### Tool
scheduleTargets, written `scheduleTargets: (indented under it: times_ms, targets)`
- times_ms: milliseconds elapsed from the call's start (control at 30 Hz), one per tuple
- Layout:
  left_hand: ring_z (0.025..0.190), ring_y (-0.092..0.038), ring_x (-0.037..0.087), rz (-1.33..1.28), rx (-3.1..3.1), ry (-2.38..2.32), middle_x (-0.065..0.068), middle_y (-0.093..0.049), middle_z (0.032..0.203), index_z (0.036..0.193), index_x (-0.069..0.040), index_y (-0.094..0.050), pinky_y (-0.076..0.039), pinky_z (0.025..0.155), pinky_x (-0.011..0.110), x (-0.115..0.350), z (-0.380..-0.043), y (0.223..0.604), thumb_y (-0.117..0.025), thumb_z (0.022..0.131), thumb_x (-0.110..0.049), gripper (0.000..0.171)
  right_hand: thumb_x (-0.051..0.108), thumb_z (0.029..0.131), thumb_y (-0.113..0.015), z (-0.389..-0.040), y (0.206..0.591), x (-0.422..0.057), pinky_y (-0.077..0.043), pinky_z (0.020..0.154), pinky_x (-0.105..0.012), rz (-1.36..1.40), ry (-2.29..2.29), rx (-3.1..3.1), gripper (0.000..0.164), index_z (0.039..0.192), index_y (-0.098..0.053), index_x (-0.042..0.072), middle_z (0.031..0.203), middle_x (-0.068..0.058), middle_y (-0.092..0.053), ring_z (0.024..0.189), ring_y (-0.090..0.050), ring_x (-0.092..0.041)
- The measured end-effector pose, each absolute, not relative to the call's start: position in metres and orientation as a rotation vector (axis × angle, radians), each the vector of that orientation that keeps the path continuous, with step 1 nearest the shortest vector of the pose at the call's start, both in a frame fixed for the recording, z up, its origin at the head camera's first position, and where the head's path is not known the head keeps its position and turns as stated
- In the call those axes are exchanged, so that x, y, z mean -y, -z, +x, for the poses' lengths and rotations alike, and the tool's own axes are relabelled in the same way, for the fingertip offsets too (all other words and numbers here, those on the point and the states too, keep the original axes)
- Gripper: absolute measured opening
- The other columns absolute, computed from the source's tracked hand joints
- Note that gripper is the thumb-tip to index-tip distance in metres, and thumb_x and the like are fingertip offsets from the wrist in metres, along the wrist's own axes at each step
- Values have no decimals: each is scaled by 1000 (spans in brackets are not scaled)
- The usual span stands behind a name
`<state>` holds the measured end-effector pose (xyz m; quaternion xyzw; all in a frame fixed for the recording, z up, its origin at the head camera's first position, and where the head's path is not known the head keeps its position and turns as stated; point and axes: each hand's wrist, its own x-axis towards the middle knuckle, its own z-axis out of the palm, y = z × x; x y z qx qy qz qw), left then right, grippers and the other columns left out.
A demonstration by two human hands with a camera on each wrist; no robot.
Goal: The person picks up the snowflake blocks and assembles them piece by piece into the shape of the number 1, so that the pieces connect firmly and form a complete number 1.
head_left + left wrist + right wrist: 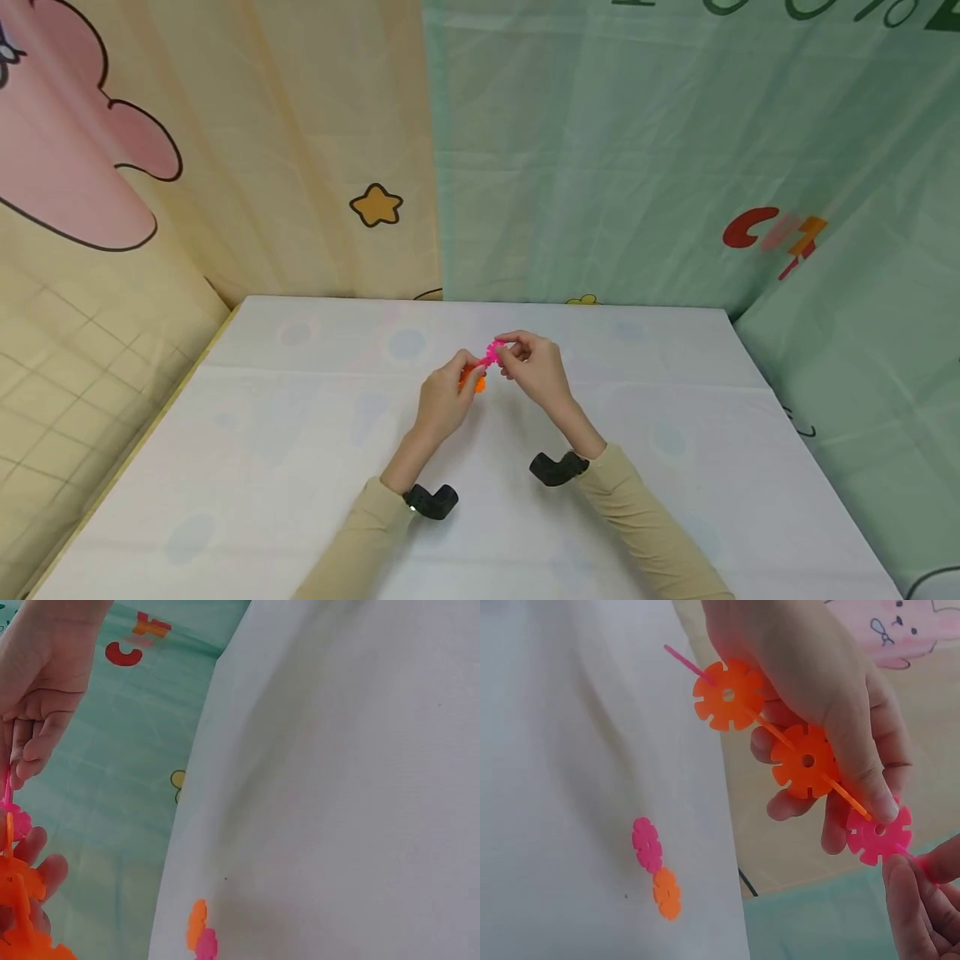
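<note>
Beige sleeves are seen nearest. Beyond them, a chain of slotted orange and pink plastic discs is gripped above the tablecloth by the left hand; a pink end disc is pinched by the right hand. Joining seems under way; slots should be aligned, then pressed. Farther below, pink and orange discs are glimpsed. No container is shown.

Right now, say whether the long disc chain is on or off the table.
Off: the left hand holds the disc chain up; green curtain shows behind it.
</note>
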<state>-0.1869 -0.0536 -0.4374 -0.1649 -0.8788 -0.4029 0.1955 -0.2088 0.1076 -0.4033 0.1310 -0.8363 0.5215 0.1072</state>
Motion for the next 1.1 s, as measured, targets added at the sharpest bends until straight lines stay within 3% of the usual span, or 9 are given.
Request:
scheduleTargets:
  times_ms: [300, 533, 867, 1100]
  targets:
    - [48, -47, 8, -470, 2391, 1192, 11, -65, 69, 92, -9, -61, -39, 48, 19, 50, -196, 433, -64, 91, -19, 10, 5, 89, -62, -212, 390, -108, -53, 54, -21, 369, -1576, 2465, 16, 101, -69, -1, 66, -14, -66, 53, -64, -15]
    - [55, -50, 5, -504, 2361, 1184, 0, -63, 67, 89, -10, -63, -39, 53, 17, 46, -197, 435, -66, 89, -18, 9, 6, 90, -65, -208, 394, -111, -55, 56, -22, 214, -1777, 2434, 17, 104, -68, -3, 69, -18, -66, 54, -65, -14]
    - [54, -49, 7, -509, 2412, 1146, 1, -64, 69, 93, -10, -63, -39, 52, 18, 45, -194, 431, -66, 90, -20, 11, 9, 90, -65, -206, 395, -114, -56, 57, -23, 195, -1849, 2422, 19, 106, -67, -2, 71, -18, -66, 56, -66, -17]
    - [58, -50, 11, -427, 2502, 1134, 5, -69, 81, 104, -10, -61, -39, 52, 19, 50, -191, 432, -66, 91, -26, 21, 12, 92, -62, -212, 401, -118, -57, 62, -24, 265, -1796, 2536, 20, 106, -70, 2, 90, -19, -69, 63, -66, -21]
